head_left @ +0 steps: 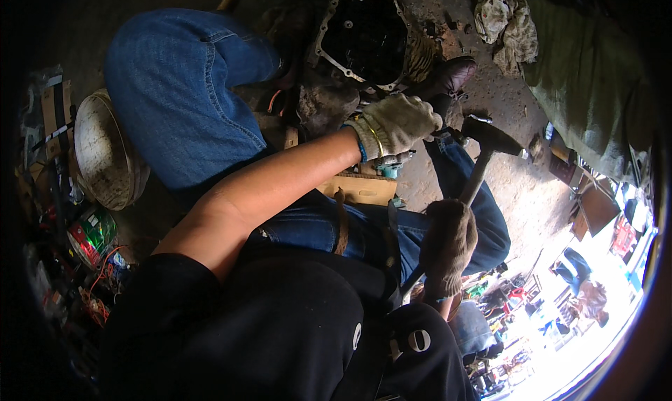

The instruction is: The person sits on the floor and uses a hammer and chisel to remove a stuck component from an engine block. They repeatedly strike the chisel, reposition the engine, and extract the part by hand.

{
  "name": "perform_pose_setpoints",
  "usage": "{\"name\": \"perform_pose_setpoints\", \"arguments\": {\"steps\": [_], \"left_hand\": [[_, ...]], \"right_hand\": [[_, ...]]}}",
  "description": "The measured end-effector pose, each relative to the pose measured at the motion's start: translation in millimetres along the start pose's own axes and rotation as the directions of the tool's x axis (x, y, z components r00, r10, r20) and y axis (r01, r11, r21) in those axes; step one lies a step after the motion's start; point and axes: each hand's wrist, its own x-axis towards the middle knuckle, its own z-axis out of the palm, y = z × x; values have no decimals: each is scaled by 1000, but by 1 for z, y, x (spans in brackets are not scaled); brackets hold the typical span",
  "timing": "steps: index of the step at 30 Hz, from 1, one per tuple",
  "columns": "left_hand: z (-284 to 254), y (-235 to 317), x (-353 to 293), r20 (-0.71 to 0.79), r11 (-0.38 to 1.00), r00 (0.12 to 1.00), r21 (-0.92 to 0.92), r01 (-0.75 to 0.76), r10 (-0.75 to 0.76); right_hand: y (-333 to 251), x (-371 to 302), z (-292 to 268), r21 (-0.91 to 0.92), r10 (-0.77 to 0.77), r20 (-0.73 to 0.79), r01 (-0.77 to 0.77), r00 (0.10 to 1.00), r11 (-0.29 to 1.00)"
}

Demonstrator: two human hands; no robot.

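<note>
My left hand (397, 123), in a dirty off-white knitted glove, is closed with its fingers curled. Whatever those fingers grip is mostly hidden; a dark bit of metal shows just past the knuckles. In my right hand (448, 243), also gloved, is a hammer (477, 173), held round the middle of its handle. Its dark head is raised to the right of my left hand, apart from it. Beyond my left hand lies a large metal gearbox housing (323, 33) with a bolt-holed rim and a black, oily inside.
A wooden piece (364, 189) sits between my jeans-clad legs. At left stand a dirty white bucket (105, 152) and a green-and-red tin (98, 231). A crumpled rag (500, 16) lies far right, near a hanging cloth (581, 86). Another person (591, 299) appears in the bright area lower right.
</note>
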Motion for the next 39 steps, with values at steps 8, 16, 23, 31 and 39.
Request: {"name": "perform_pose_setpoints", "arguments": {"steps": [8, 16, 23, 31, 39], "left_hand": [[-1, -8, 0, 8, 996, 998, -52, 68, -68], [-8, -12, 12, 156, 965, 975, -185, 184, -156], [0, -21, 23, 80, 939, 976, -267, 215, -201], [5, -26, 38, 17, 938, 977, -277, 209, -212], [2, -19, 39, 1, 927, 970, -295, 233, -244]], "right_hand": [[-5, 5, 4, 52, 93, 42, -96, 995, 994], [-11, 29, 10, -182, -180, 0, 177, 984, 967], [-25, 43, 13, 227, 259, 10, -254, 966, 940], [-31, 69, 11, -465, -270, 135, 302, 953, 832], [-29, 75, 24, -381, -281, 208, 342, 937, 859]]}}
